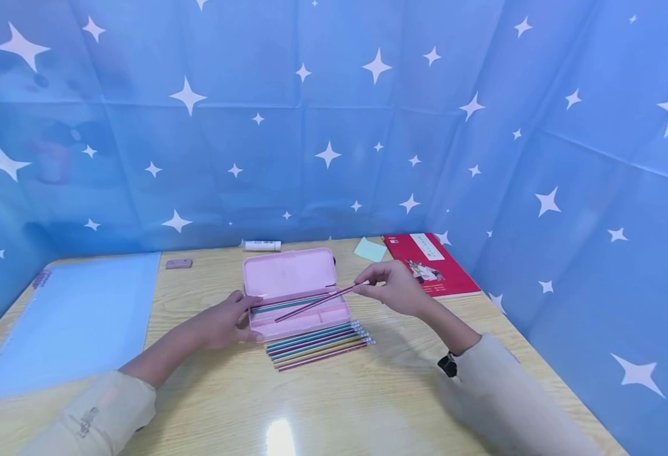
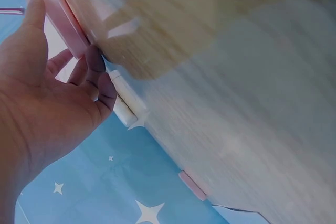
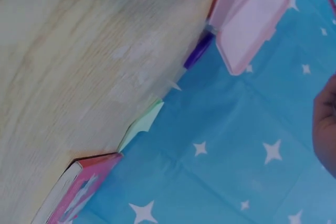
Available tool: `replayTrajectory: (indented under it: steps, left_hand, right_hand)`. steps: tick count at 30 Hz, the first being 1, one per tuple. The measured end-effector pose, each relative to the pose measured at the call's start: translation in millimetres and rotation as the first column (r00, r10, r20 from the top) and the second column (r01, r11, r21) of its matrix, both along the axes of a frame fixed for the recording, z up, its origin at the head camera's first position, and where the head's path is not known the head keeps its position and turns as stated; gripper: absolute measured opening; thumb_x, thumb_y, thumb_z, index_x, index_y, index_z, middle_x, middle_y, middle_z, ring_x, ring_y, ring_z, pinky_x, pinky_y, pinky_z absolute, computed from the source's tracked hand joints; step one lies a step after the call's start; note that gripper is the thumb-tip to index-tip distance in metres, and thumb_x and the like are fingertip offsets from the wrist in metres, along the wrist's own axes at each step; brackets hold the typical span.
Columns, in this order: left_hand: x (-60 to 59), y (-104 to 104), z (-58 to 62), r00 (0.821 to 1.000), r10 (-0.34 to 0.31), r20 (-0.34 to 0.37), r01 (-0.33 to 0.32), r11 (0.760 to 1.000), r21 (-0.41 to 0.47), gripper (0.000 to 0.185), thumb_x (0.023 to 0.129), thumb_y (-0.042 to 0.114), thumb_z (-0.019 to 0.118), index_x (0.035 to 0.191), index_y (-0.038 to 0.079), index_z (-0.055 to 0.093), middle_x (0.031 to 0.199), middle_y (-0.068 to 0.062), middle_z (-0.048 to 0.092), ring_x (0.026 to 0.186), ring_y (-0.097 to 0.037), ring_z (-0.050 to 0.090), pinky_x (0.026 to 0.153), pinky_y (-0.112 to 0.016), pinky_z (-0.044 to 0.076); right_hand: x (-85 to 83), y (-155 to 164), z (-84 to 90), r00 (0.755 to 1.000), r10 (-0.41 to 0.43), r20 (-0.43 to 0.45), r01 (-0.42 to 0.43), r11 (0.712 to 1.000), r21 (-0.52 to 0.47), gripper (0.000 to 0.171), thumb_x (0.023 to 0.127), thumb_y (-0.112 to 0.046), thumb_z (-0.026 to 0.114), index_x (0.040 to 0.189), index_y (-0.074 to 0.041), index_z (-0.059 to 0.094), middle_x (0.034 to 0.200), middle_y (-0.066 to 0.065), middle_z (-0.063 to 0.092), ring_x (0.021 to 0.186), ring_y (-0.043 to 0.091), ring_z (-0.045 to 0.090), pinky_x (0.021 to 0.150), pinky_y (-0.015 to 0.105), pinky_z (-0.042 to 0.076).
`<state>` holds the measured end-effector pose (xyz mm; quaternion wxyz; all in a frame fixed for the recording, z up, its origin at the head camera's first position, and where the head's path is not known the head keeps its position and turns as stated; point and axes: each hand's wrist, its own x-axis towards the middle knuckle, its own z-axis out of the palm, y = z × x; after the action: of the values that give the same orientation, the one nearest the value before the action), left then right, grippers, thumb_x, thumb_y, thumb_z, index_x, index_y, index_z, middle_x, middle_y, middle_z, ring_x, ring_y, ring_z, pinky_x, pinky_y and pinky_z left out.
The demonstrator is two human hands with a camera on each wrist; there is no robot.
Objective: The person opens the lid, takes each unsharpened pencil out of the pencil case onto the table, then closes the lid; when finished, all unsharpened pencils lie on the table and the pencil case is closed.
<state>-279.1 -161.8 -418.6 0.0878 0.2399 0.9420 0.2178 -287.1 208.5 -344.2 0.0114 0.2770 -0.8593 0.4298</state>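
The left hand (image 1: 228,320) rests with relaxed fingers on the left end of the open pink plastic pencil case (image 1: 294,292), seemingly steadying it, while the right hand (image 1: 393,288) pinches a slim metallic pink pencil (image 1: 314,303) slanting over its tray

The table (image 1: 368,405) is pale wood grain with a glossy, light-catching finish. The pencil case (image 1: 291,278) looks like smooth matt pink plastic. The pencils (image 1: 319,345) beside it have a metallic sheen. The backdrop (image 1: 334,126) is creased blue cloth or film, the red book (image 1: 433,263) glossy paper.
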Motion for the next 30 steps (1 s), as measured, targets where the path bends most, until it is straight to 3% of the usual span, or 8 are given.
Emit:
replayTrajectory:
  steps: [13, 21, 30]
  left_hand:
    - [0.5, 0.4, -0.2, 1.000, 0.012, 0.016, -0.012, 1.000, 0.011, 0.094, 0.082, 0.058, 0.073, 0.152, 0.007, 0.037, 0.131, -0.015, 0.046, 0.104, -0.025, 0.053, 0.095, -0.047, 0.047]
    - [1.3, 0.0, 1.3, 1.000, -0.002, 0.013, 0.001, 1.000, 0.024, 0.092, 0.083, 0.055, 0.073, 0.151, 0.005, 0.036, 0.132, -0.016, 0.046, 0.107, -0.027, 0.052, 0.097, -0.049, 0.046]
    - [1.6, -1.3, 1.9, 1.000, 0.000, 0.005, 0.000, 1.000, 0.013, 0.092, 0.083, 0.055, 0.073, 0.152, 0.005, 0.036, 0.131, -0.016, 0.046, 0.104, -0.025, 0.053, 0.095, -0.047, 0.048]
  right_hand:
    - [37.5, 10.7, -5.8, 0.983, 0.144, 0.114, -0.151, 0.987, 0.057, 0.012, 0.088, -0.016, 0.077, 0.099, -0.011, 0.076, 0.098, 0.001, 0.074, 0.089, 0.018, 0.065, 0.071, 0.029, 0.055]
    - [39.4, 22.1, -18.9, 0.981, 0.140, 0.132, -0.166, 0.964, 0.209, 0.006, 0.087, -0.024, 0.078, 0.093, -0.022, 0.076, 0.088, -0.011, 0.072, 0.076, 0.014, 0.063, 0.067, 0.028, 0.054]
    - [31.3, 33.6, -34.8, 0.956, 0.232, 0.181, -0.277, 0.919, 0.280, 0.011, 0.089, -0.012, 0.075, 0.100, -0.013, 0.077, 0.093, -0.002, 0.073, 0.079, 0.011, 0.064, 0.075, 0.031, 0.055]
